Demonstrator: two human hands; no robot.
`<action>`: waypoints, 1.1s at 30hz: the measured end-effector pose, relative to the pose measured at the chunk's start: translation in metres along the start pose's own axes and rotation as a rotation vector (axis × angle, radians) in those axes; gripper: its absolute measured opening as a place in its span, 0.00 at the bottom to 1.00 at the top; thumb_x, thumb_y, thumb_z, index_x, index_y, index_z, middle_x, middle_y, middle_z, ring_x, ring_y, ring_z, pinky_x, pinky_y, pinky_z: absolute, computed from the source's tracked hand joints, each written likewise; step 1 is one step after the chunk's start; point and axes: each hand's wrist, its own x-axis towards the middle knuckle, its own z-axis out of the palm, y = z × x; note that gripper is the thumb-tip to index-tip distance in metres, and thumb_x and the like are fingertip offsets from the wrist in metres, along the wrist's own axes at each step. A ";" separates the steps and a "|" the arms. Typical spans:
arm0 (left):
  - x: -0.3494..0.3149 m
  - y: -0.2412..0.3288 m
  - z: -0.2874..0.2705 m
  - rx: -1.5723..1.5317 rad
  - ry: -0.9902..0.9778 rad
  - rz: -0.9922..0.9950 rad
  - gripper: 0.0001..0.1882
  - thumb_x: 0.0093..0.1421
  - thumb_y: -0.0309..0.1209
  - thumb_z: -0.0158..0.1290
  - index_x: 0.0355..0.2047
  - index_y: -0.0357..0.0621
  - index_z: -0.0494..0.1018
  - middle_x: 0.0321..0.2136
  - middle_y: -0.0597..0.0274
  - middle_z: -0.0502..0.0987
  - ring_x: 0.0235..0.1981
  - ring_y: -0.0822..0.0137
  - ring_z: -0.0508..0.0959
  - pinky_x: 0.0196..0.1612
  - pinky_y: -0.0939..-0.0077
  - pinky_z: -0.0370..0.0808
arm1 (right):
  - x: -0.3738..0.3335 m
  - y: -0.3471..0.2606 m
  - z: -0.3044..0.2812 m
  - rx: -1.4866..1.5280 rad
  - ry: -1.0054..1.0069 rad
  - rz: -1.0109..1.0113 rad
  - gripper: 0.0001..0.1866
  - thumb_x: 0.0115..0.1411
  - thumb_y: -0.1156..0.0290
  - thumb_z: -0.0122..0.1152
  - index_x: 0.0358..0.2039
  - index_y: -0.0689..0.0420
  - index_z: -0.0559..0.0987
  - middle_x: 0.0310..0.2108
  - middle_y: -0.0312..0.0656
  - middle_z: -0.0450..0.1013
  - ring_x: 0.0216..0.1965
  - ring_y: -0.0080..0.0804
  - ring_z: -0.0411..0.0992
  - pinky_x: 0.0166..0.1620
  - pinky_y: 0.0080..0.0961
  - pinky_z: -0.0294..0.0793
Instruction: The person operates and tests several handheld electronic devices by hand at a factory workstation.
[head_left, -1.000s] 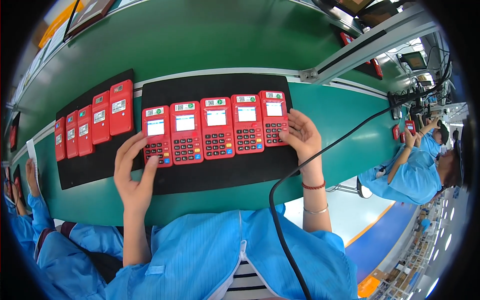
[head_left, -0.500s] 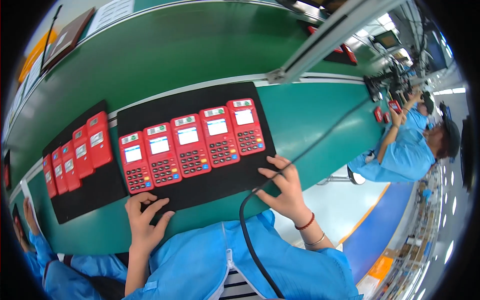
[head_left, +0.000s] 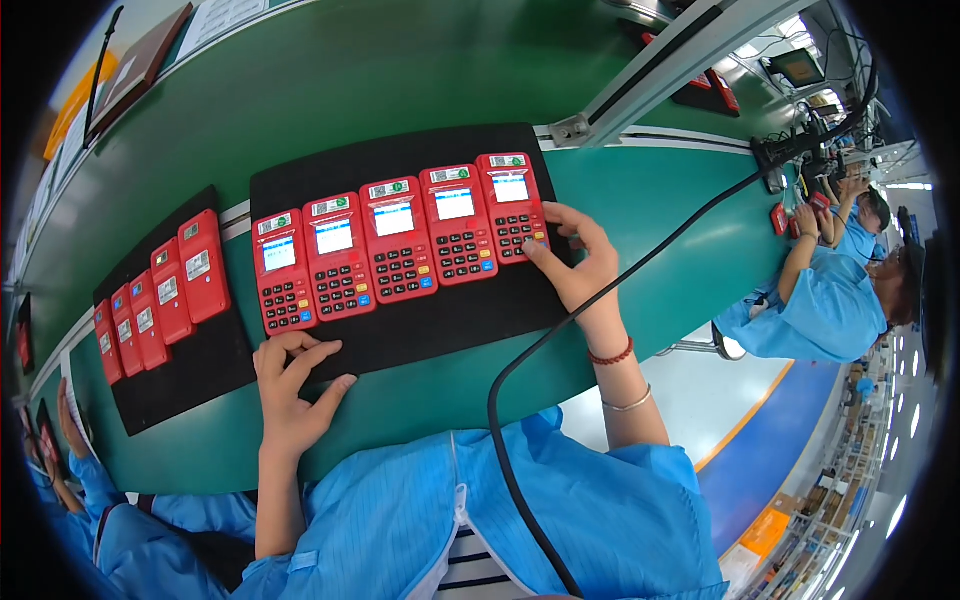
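Five red payment terminals with lit screens lie in a slanting row on a black mat [head_left: 430,325]. My right hand [head_left: 583,262] is at the rightmost terminal [head_left: 512,210], its thumb on the keypad's right side and its fingers bent round the right edge. Near the mat's front edge, below the leftmost terminal [head_left: 282,272], rests my left hand [head_left: 295,385]. Its fingers are loosely bent, with the thumb apart, and nothing shows between them. The fingertips come close to the leftmost terminal's lower end; whether they touch it I cannot tell.
Left of the row, a second black mat [head_left: 190,390] bears several red terminals [head_left: 203,265] turned face down. A black cable [head_left: 640,265] crosses in front of my right forearm. A metal post [head_left: 640,85] rises beyond the table. Co-workers [head_left: 800,305] sit at right and left.
My right hand has moved up and forward from the mat's front right corner onto the rightmost terminal. The left hand stays near the front edge. The view has shifted slightly.
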 end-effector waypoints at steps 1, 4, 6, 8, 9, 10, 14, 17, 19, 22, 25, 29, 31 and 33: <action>0.000 -0.001 -0.001 -0.004 0.008 0.002 0.23 0.39 0.28 0.68 0.40 0.48 0.80 0.36 0.63 0.71 0.39 0.63 0.70 0.47 0.67 0.62 | 0.004 0.001 0.001 0.012 -0.036 -0.007 0.23 0.50 0.67 0.73 0.47 0.55 0.80 0.43 0.38 0.78 0.42 0.31 0.71 0.46 0.27 0.71; 0.000 -0.001 -0.003 -0.004 0.012 0.000 0.23 0.39 0.28 0.68 0.39 0.47 0.80 0.35 0.63 0.71 0.40 0.63 0.70 0.46 0.67 0.63 | 0.006 0.005 0.005 0.012 -0.073 -0.019 0.25 0.48 0.67 0.74 0.48 0.55 0.79 0.42 0.37 0.79 0.41 0.29 0.71 0.45 0.26 0.70; -0.002 -0.003 -0.003 -0.002 0.011 0.002 0.23 0.39 0.28 0.68 0.39 0.47 0.80 0.35 0.63 0.71 0.40 0.63 0.70 0.46 0.68 0.63 | 0.007 0.005 0.005 -0.001 -0.071 -0.026 0.26 0.48 0.67 0.75 0.49 0.55 0.79 0.41 0.36 0.79 0.41 0.28 0.71 0.45 0.25 0.70; -0.002 -0.003 -0.003 -0.001 0.013 0.005 0.23 0.39 0.28 0.68 0.39 0.46 0.80 0.36 0.63 0.71 0.40 0.63 0.70 0.46 0.68 0.63 | 0.011 0.003 0.004 0.129 -0.098 0.042 0.27 0.47 0.68 0.75 0.49 0.58 0.78 0.39 0.37 0.80 0.38 0.24 0.71 0.43 0.22 0.69; -0.001 -0.003 -0.002 -0.008 0.016 0.005 0.23 0.39 0.28 0.68 0.39 0.46 0.80 0.36 0.63 0.71 0.40 0.63 0.70 0.46 0.68 0.63 | 0.015 0.006 0.007 0.129 -0.098 0.041 0.27 0.47 0.68 0.75 0.49 0.58 0.78 0.39 0.37 0.80 0.38 0.24 0.71 0.43 0.22 0.69; -0.001 -0.002 -0.002 -0.017 0.018 0.004 0.23 0.39 0.28 0.68 0.39 0.46 0.80 0.36 0.63 0.71 0.40 0.62 0.70 0.46 0.68 0.63 | 0.018 0.011 0.009 0.178 -0.077 0.092 0.27 0.48 0.68 0.74 0.49 0.59 0.78 0.37 0.37 0.80 0.37 0.23 0.71 0.42 0.22 0.69; -0.002 -0.004 -0.001 -0.003 0.014 0.009 0.23 0.39 0.29 0.68 0.40 0.46 0.80 0.36 0.63 0.71 0.40 0.62 0.70 0.46 0.68 0.63 | 0.024 0.016 0.015 0.206 -0.079 0.130 0.27 0.49 0.68 0.73 0.49 0.61 0.77 0.35 0.37 0.80 0.34 0.20 0.70 0.39 0.20 0.68; -0.001 -0.004 -0.002 -0.016 0.023 0.024 0.23 0.39 0.29 0.68 0.40 0.47 0.80 0.36 0.63 0.71 0.40 0.62 0.70 0.46 0.68 0.63 | 0.023 0.012 0.009 0.192 -0.075 0.116 0.27 0.49 0.68 0.74 0.50 0.61 0.77 0.36 0.37 0.80 0.34 0.20 0.69 0.39 0.20 0.67; -0.002 -0.005 -0.001 -0.011 0.026 0.025 0.23 0.39 0.29 0.68 0.40 0.47 0.80 0.36 0.63 0.72 0.40 0.62 0.70 0.46 0.68 0.63 | 0.018 0.012 0.008 0.187 -0.083 0.109 0.27 0.49 0.68 0.74 0.50 0.61 0.77 0.37 0.37 0.80 0.35 0.20 0.69 0.40 0.20 0.67; -0.002 -0.003 -0.002 -0.012 0.031 0.024 0.23 0.39 0.29 0.68 0.40 0.47 0.80 0.36 0.63 0.72 0.40 0.62 0.70 0.46 0.68 0.63 | 0.012 0.010 -0.001 0.202 -0.138 0.048 0.27 0.48 0.68 0.74 0.50 0.59 0.77 0.39 0.36 0.79 0.38 0.22 0.68 0.42 0.21 0.66; 0.000 -0.003 -0.002 -0.020 0.033 0.025 0.23 0.39 0.29 0.68 0.40 0.47 0.80 0.36 0.63 0.72 0.40 0.62 0.70 0.46 0.68 0.63 | 0.011 0.009 -0.002 0.091 -0.151 0.030 0.27 0.47 0.69 0.74 0.50 0.57 0.78 0.42 0.36 0.79 0.40 0.23 0.68 0.43 0.22 0.66; -0.002 -0.003 -0.002 -0.014 0.000 0.002 0.23 0.39 0.28 0.68 0.40 0.45 0.79 0.37 0.61 0.71 0.42 0.60 0.70 0.49 0.66 0.65 | -0.011 0.001 -0.001 -0.018 0.015 -0.124 0.24 0.46 0.69 0.75 0.45 0.55 0.80 0.43 0.40 0.77 0.43 0.33 0.71 0.49 0.29 0.68; -0.004 -0.003 0.000 -0.001 0.033 -0.001 0.23 0.39 0.28 0.68 0.39 0.48 0.80 0.36 0.63 0.72 0.39 0.63 0.70 0.45 0.67 0.63 | -0.040 -0.008 -0.015 -0.231 0.001 -0.313 0.19 0.45 0.72 0.73 0.41 0.55 0.81 0.42 0.43 0.76 0.48 0.42 0.72 0.51 0.35 0.70; -0.005 -0.002 0.000 0.001 0.032 0.007 0.22 0.39 0.29 0.69 0.39 0.48 0.80 0.36 0.64 0.72 0.38 0.63 0.70 0.45 0.67 0.63 | -0.075 -0.016 -0.033 -0.281 -0.132 -0.328 0.17 0.45 0.72 0.74 0.38 0.55 0.82 0.42 0.42 0.75 0.49 0.42 0.71 0.51 0.37 0.71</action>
